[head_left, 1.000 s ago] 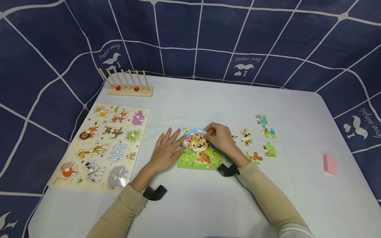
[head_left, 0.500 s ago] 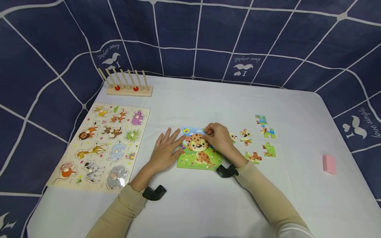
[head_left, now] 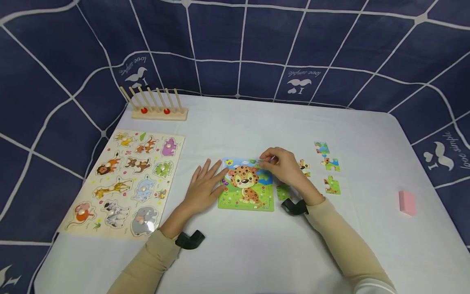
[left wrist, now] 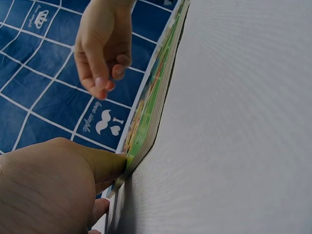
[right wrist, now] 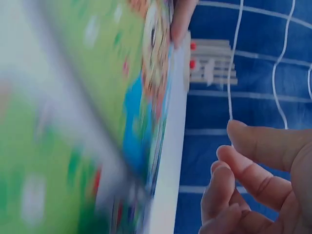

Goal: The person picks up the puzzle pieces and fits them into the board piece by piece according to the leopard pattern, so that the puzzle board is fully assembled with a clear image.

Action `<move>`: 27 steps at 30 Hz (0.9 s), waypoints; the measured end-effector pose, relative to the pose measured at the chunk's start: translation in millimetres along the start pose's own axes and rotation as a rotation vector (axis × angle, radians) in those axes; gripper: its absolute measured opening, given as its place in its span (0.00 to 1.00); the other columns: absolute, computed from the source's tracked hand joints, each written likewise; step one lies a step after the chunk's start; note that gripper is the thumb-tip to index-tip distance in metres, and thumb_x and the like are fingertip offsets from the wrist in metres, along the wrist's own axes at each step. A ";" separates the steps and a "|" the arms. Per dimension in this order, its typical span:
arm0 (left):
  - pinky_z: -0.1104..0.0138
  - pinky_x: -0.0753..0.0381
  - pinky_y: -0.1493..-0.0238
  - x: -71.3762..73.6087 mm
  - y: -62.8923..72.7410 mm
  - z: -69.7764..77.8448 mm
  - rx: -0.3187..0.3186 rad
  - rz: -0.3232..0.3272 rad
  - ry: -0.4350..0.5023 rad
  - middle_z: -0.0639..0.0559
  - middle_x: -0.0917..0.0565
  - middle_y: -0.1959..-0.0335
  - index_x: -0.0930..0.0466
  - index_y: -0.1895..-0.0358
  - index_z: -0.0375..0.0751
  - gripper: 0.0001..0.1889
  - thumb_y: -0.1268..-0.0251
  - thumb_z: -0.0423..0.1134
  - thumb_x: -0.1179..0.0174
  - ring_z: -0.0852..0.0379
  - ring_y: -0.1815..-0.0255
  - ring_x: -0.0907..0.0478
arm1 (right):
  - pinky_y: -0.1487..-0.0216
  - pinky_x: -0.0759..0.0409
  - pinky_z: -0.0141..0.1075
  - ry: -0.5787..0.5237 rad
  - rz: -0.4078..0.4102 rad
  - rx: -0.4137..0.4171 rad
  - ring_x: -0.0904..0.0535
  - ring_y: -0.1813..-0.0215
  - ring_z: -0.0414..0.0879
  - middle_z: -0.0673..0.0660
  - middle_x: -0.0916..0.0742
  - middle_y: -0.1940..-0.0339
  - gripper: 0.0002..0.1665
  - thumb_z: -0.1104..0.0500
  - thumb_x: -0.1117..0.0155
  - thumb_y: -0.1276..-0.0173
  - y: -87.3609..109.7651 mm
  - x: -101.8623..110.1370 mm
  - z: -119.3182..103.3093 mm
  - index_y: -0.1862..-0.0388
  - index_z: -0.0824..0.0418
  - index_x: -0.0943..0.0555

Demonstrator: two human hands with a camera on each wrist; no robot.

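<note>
Blue curtain (head_left: 220, 36) with white grid lines runs behind the white-covered bench (head_left: 238, 253). Clock positions taken from the puzzle (head_left: 247, 183), head view. Puzzle, leopard picture inside its frame, lies mid-bench, well in from the far edge; white cloth stretches from it at 12 and 6. Left hand (head_left: 203, 188): 9 o'clock, fingers straight and spread, touching the puzzle's left edge, gripping nothing. Right hand (head_left: 282, 165): 2 o'clock, raised by the upper right corner, fingers loosely bent, thumb and forefinger tips slightly apart, holding nothing. Loose pieces (head_left: 332, 185): 2 to 3. Pink block (head_left: 406, 203): well out at 3. Animal board (head_left: 110, 232): 9, cut-out animals (head_left: 141, 222) in its recesses. Peg rack (head_left: 176, 117): 10, carrying two red beads (head_left: 167, 111).
</note>
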State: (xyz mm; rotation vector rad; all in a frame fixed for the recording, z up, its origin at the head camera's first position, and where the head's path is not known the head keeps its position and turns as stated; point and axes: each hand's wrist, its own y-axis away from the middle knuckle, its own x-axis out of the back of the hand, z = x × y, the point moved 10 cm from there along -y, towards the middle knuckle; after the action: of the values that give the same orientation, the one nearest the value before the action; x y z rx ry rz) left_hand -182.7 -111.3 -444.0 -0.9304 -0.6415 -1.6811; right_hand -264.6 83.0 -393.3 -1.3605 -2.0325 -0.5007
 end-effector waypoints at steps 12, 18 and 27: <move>0.44 0.67 0.23 0.1 1.5 -0.2 -0.002 0.013 0.007 0.45 0.46 0.21 0.37 0.26 0.47 0.28 0.27 0.45 0.49 0.40 0.19 0.61 | 0.64 0.26 0.29 0.051 0.164 -0.272 0.25 0.56 0.48 0.64 0.18 0.50 0.26 0.53 0.34 0.32 22.0 107.3 102.5 0.39 0.64 0.24; 0.44 0.67 0.23 0.2 1.7 -0.4 0.006 0.008 0.010 0.45 0.46 0.21 0.37 0.26 0.47 0.28 0.28 0.45 0.48 0.40 0.19 0.62 | 0.58 0.29 0.35 0.015 0.206 -0.385 0.29 0.50 0.49 0.67 0.24 0.41 0.34 0.52 0.36 0.31 31.3 138.1 139.8 0.30 0.63 0.31; 0.44 0.67 0.23 -0.3 0.3 -0.6 -0.001 0.008 0.005 0.46 0.46 0.21 0.37 0.26 0.48 0.28 0.27 0.46 0.48 0.40 0.19 0.62 | 0.56 0.32 0.36 -0.029 0.239 -0.427 0.31 0.52 0.45 0.68 0.26 0.39 0.37 0.55 0.35 0.33 30.9 145.2 160.3 0.27 0.62 0.35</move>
State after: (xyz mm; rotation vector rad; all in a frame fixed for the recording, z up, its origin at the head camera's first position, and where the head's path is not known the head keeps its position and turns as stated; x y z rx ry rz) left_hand -182.5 -111.7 -444.6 -0.9285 -0.6328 -1.6760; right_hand -321.5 293.2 -411.2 -1.8419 -1.8147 -0.8417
